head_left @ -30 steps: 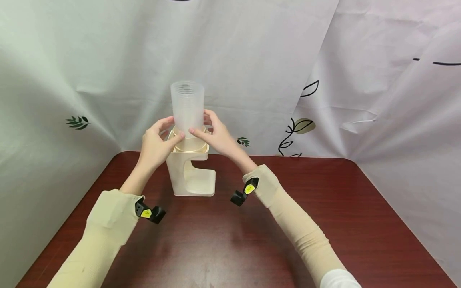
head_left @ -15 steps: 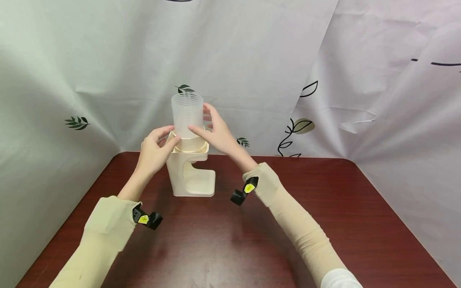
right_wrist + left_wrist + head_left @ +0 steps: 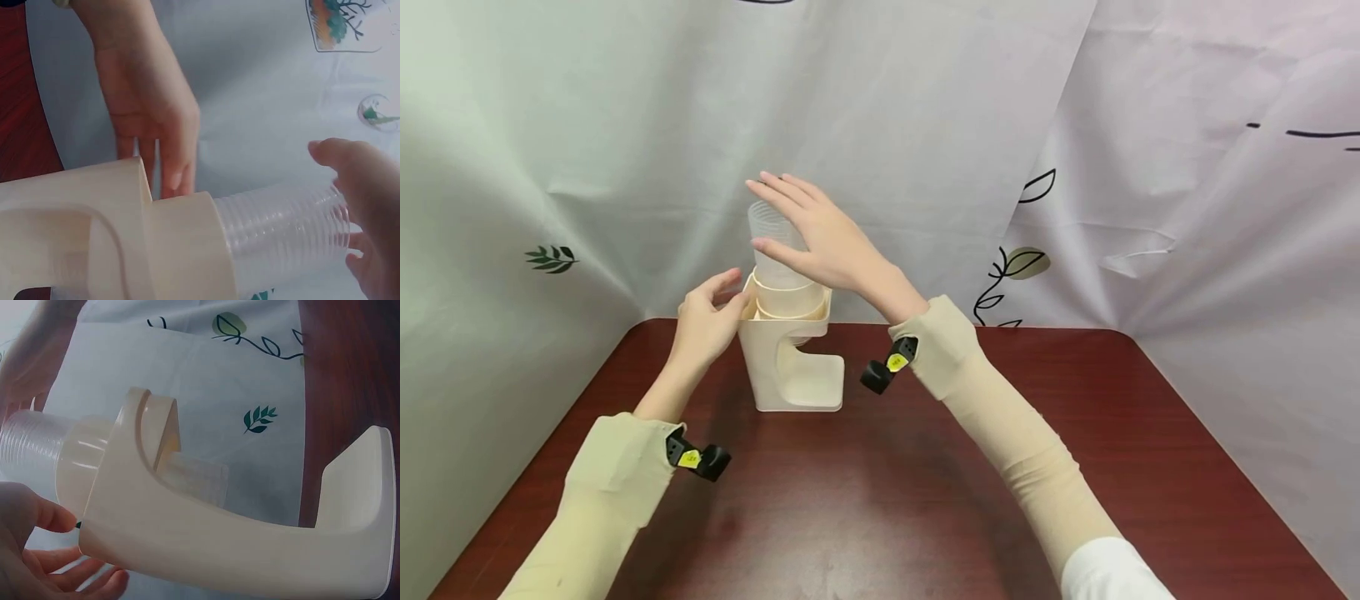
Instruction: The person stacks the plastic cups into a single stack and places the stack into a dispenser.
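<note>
A cream cup dispenser [image 3: 775,358] stands at the table's back left. From its round collar [image 3: 790,300] a stack of clear plastic cups [image 3: 765,221] rises upright. My right hand [image 3: 820,237] is at the stack's upper end, fingers extended and thumb apart; it covers part of the cups in the head view. Beside the dispenser's upper left corner is my left hand [image 3: 703,321], its thumb near the rim and its fingers loosely extended; contact is hard to judge. The left wrist view shows the cups' lower end [image 3: 197,478] inside the dispenser's opening.
The dark red table [image 3: 880,500] reaches toward me and to the right. White patterned cloth [image 3: 925,125] hangs behind and on both sides. Black wrist cameras [image 3: 700,460] stick out from the sleeves.
The cup stack has gone lower into the dispenser. My right hand has left the stack's side and moved up over its top. My left hand has slid off the cups, down and left.
</note>
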A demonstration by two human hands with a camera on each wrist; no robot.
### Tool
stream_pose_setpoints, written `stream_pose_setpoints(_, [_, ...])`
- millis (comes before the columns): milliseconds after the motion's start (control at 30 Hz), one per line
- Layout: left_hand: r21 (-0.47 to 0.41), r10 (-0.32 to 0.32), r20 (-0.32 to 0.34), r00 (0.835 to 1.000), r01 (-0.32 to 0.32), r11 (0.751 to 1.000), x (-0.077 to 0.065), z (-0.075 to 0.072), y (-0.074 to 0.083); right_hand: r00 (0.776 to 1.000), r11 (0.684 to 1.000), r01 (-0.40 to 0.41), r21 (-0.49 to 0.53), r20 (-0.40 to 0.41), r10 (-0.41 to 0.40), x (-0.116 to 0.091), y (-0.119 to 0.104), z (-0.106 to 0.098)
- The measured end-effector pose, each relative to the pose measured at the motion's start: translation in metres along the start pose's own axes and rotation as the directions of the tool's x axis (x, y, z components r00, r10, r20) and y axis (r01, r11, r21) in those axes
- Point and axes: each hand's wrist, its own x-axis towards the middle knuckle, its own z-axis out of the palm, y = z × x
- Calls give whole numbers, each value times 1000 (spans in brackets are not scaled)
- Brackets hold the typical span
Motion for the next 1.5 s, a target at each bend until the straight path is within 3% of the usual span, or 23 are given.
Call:
stream_pose_setpoints(200, [69, -64, 44, 997, 60, 996, 2, -2, -4, 993, 998, 33, -57, 113, -27, 6, -1, 2])
stream_pose_setpoints(533, [87, -93, 41, 995, 90, 992, 4, -4, -8, 992, 998, 40, -41, 118, -35, 4, 2, 9])
stream_pose_setpoints(867, [88, -76, 52, 996, 71, 994, 5, -4, -12, 984, 996, 64, -53, 168, -54, 1, 8, 24])
stream_pose_setpoints(1100, [87, -65, 48, 997, 60, 994, 4, -4, -13, 986, 994, 78, -74, 155, -66, 1, 7, 28])
stream_pose_setpoints(1333, [93, -20, -19, 1000, 22, 995, -2, 0, -18, 993, 994, 86, -68, 84, -80, -9, 10, 27])
stream_pose_setpoints(1433, [93, 36, -108, 993, -25, 995, -8, 7, -20, 996, 994, 92, -55, 7, -92, -24, 14, 26])
stream_pose_setpoints(1500, [94, 103, -187, 977, -87, 992, -14, 14, -21, 993, 993, 102, -52, -48, -104, -38, 16, 26])
